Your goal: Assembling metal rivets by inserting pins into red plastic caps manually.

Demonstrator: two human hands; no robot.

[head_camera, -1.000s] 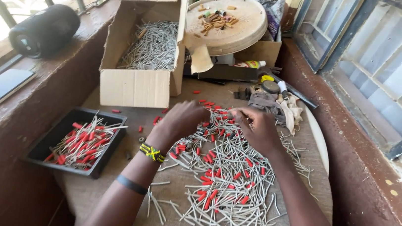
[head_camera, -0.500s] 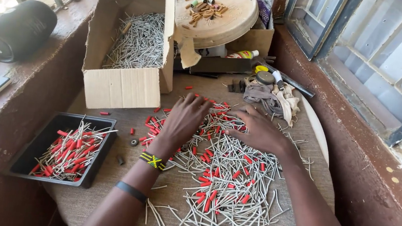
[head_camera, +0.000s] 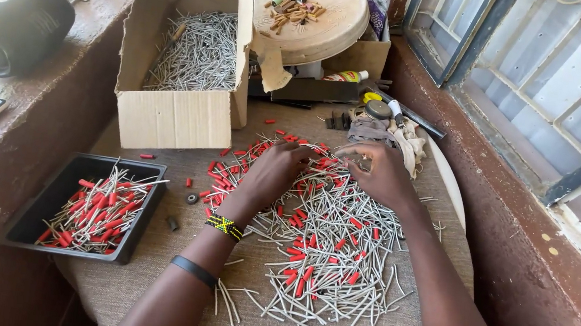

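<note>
Two hands on the pile of red-capped metal pins (head_camera: 318, 245), left hand (head_camera: 271, 172) fingers curled into it; right hand (head_camera: 379, 174) pinching pins, black tray (head_camera: 36, 219) left of pile, cardboard box (head_camera: 173, 115) behind

Makeshift home workshop: cloth-covered table (head_camera: 147, 299) by barred window (head_camera: 530, 73), cardboard box (head_camera: 173, 111) of metal pins.
</note>
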